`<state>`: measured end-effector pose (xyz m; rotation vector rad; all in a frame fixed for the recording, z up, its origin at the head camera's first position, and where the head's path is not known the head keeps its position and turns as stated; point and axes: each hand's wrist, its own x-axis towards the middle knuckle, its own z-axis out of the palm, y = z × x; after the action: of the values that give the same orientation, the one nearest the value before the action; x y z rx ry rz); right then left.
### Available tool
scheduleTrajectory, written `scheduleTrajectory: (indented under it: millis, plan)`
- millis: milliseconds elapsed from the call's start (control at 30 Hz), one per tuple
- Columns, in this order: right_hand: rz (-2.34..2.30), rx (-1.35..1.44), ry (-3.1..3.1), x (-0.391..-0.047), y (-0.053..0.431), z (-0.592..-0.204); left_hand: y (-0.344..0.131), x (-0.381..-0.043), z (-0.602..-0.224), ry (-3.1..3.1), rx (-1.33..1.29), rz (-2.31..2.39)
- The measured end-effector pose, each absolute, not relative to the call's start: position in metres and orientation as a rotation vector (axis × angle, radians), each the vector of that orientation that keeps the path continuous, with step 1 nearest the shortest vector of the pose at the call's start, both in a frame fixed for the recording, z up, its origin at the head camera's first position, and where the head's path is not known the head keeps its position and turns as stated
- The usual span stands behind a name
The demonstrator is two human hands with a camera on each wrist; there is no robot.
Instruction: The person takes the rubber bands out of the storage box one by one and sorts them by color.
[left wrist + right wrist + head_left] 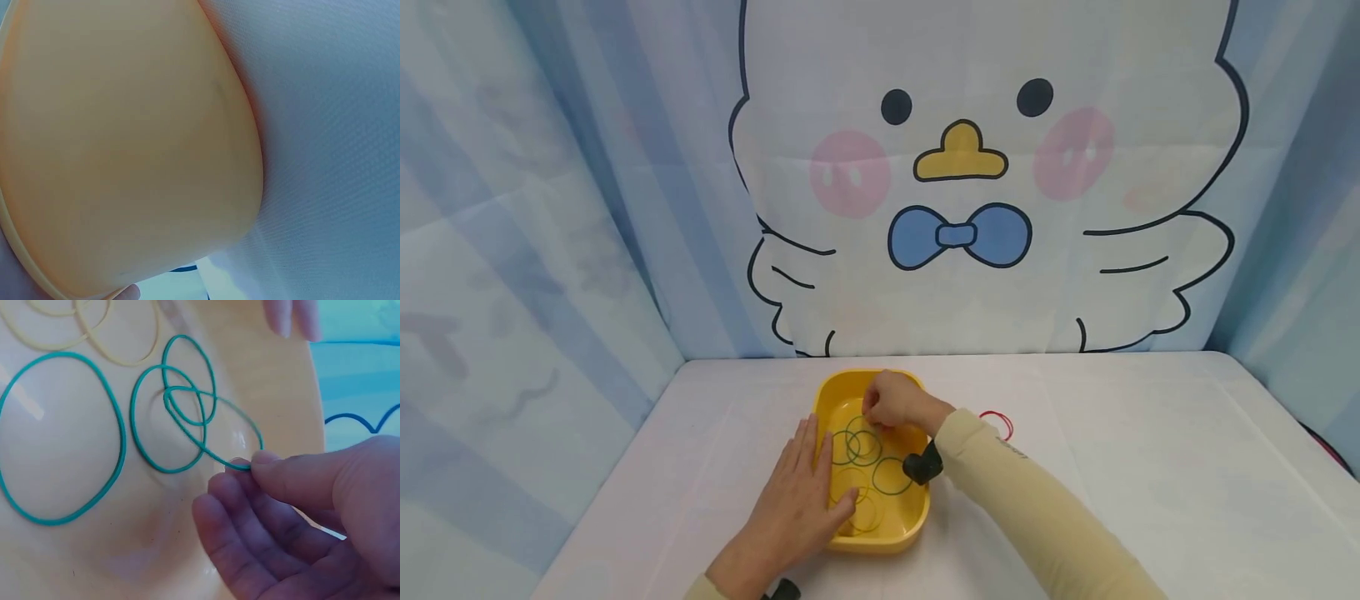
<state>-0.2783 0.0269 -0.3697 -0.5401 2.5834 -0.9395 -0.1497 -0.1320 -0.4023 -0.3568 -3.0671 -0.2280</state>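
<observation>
A yellow oblong tub (874, 546) stands on the table, with several green and yellow rubber bands inside. Over its far end, my right hand (897, 402) pinches one green rubber band (214, 454) between thumb and forefinger. That band overlaps two other green ones; a larger green rubber band (122, 440) lies apart, and yellow rubber bands (128, 365) lie beyond. My left hand (797, 500) rests on the tub's left rim, fingers extended and thumb over the near left corner. The left wrist view is mostly filled by the tub's outer wall (137, 137).
Red rubber bands (1011, 427) lie on the white table (1120, 475), right of the tub and partly behind the right sleeve (1015, 492). A curtain printed with a cartoon bird (958, 308) hangs at the table's back edge. Dark cameras sit at both wrists.
</observation>
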Motion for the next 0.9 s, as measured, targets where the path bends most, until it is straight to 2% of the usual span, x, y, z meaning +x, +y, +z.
scheduleTrajectory:
  millis: [400, 900]
  plan:
    - [-1.190, -0.378, 2.367, -0.277, 0.032, -0.369, -0.131, -0.150, -0.403, -3.053, -0.349, -0.233]
    - [-1.388, -0.410, 2.149, -0.275, 0.043, -0.366, -0.131, -0.150, -0.404, -3.040, -0.352, -0.223]
